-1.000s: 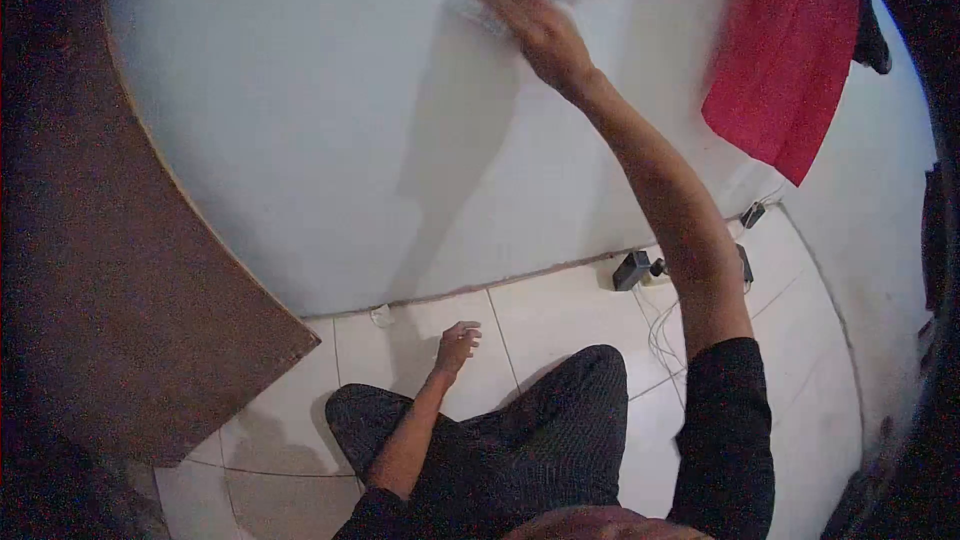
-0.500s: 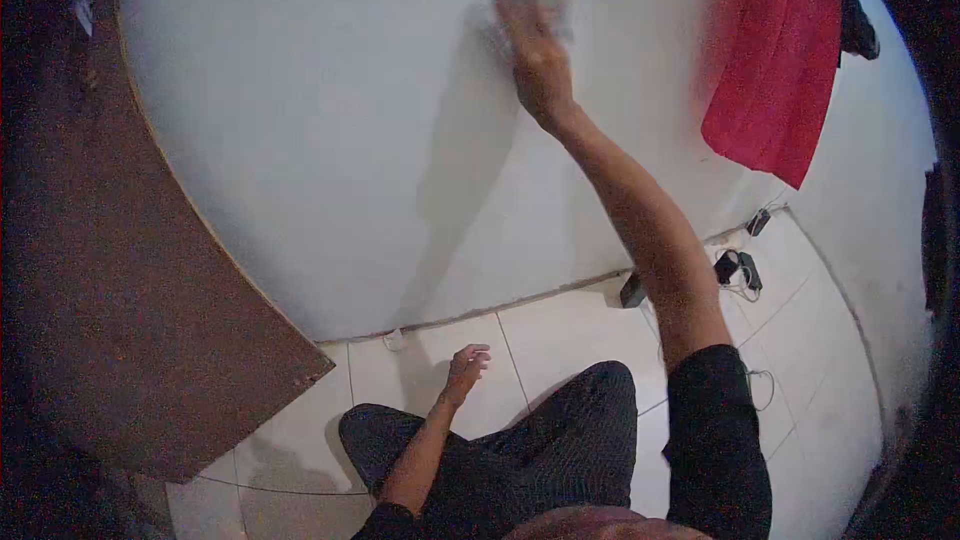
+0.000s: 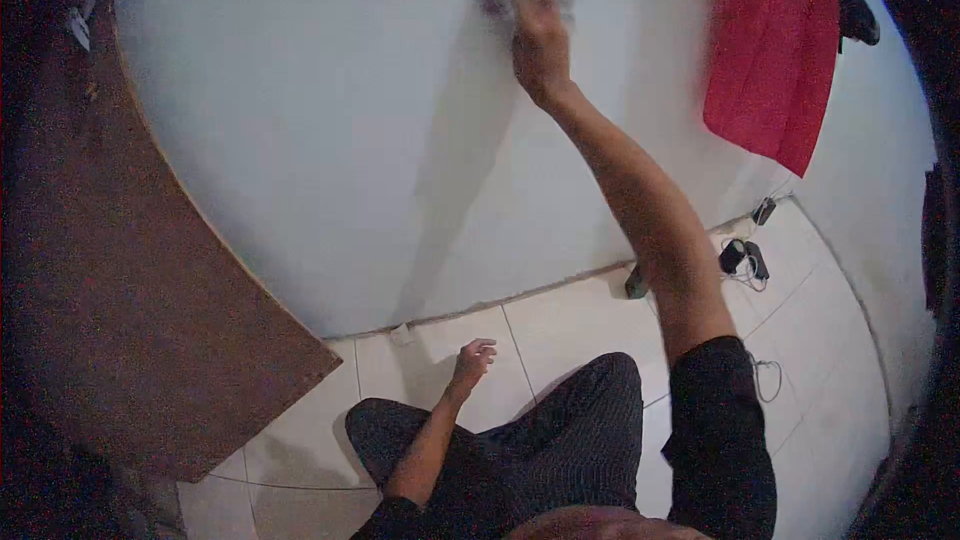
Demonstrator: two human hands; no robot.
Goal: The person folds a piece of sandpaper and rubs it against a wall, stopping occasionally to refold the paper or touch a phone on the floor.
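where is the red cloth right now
In the head view, the red cloth hangs at upper right by the white wall, right of the right hand.

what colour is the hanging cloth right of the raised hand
Red; the cloth shows best in the head view, at upper right.

wall [image 3: 300, 140]: dim, greyish; long shadow [image 3: 462, 155] left of right arm [image 3: 650, 210], light seemingly from right
right hand [image 3: 541, 35]: motion blur, outline smeared
floor [image 3: 575, 335]: brighter, tile lines readable
brown panel [image 3: 180, 280]: dark, grainy, edge bowed
corners: black vignette
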